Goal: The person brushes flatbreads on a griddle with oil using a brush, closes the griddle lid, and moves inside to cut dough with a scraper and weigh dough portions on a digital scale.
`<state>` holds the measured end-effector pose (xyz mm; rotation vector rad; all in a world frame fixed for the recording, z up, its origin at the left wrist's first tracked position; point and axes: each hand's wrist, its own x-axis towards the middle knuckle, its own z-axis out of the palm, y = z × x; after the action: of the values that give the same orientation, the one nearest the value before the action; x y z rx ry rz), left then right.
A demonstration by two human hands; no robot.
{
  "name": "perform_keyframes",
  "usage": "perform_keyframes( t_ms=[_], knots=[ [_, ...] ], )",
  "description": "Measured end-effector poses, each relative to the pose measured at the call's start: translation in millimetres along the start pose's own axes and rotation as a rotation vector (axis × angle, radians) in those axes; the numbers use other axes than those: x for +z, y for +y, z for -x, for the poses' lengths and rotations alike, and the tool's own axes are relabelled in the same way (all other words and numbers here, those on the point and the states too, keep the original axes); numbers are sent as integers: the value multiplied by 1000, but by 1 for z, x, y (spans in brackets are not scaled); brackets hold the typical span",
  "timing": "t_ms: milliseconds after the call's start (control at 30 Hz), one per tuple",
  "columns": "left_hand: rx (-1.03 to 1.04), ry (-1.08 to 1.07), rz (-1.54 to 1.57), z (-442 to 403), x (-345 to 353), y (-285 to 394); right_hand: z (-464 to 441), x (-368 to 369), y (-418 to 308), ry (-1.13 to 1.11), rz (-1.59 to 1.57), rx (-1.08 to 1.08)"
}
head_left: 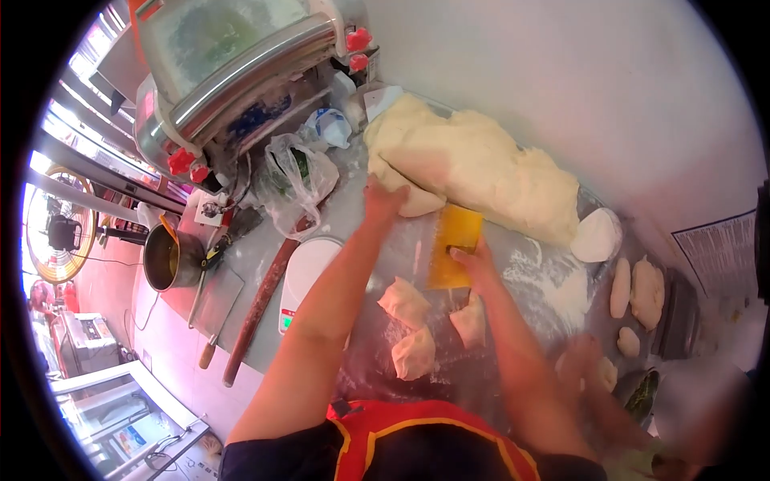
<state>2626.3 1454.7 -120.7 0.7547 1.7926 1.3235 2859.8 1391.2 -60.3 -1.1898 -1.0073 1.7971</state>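
Note:
A large mass of pale dough (481,168) lies along the back of the floury metal table (365,353). My left hand (387,200) grips a flap of dough (417,202) at its front left edge, with the fingers partly hidden. My right hand (475,263) holds a yellow dough scraper (455,240) upright beside that flap, thumb on its face. Nearer to me are three cut dough pieces: one piece (404,303) left of the scraper, another piece (414,354) below it, and a third piece (470,322) beside my right wrist.
Left of my left arm are a white scale (309,272), a wooden rolling pin (261,313) and a plastic bag (297,180). A dough roller machine (257,72) stands behind. Another person's hand (581,361) touches dough at right. Scattered flour (561,293) and dough lumps (646,293) lie there.

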Motion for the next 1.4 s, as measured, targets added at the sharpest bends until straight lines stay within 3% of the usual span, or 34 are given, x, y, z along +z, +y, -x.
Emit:
perform_keyframes(
  t_ms=[67, 167, 267, 367, 467, 567, 667, 700, 800, 1067, 1167, 1400],
  knots=[
    [4, -76, 205, -10, -8, -17, -13, 14, -2, -82, -32, -20],
    [-323, -140, 321, 24, -34, 57, -28, 25, -6, -176, 61, -58],
    [-418, -399, 546, -16, -65, 34, -25, 33, -5, -62, 617, -263],
    [-471, -338, 215, -19, -87, 68, 0, 36, -44, -89, 936, -121],
    [-259, -378, 125, -17, -99, 69, 19, 6, -74, -59, 1177, -201],
    [-235, -379, 191, -11, -103, 58, 34, 18, -123, 12, 1392, -206],
    [12, -244, -18, 7, -84, 46, 19, 37, -135, -32, 1301, -376],
    [205, -57, -266, 12, -76, 35, 9, 46, -134, -74, 1276, -456],
    [294, 104, -597, 28, -63, 27, -23, 76, -122, -188, 1242, -623],
    [263, -40, -537, 35, -74, 0, -54, 126, -106, -386, 1434, -664],
    [166, -24, -634, 50, -72, 22, -52, 134, -105, -369, 1550, -552],
    [67, -16, -738, 47, -71, 29, -71, 155, -66, -316, 1641, -541]
  ],
)
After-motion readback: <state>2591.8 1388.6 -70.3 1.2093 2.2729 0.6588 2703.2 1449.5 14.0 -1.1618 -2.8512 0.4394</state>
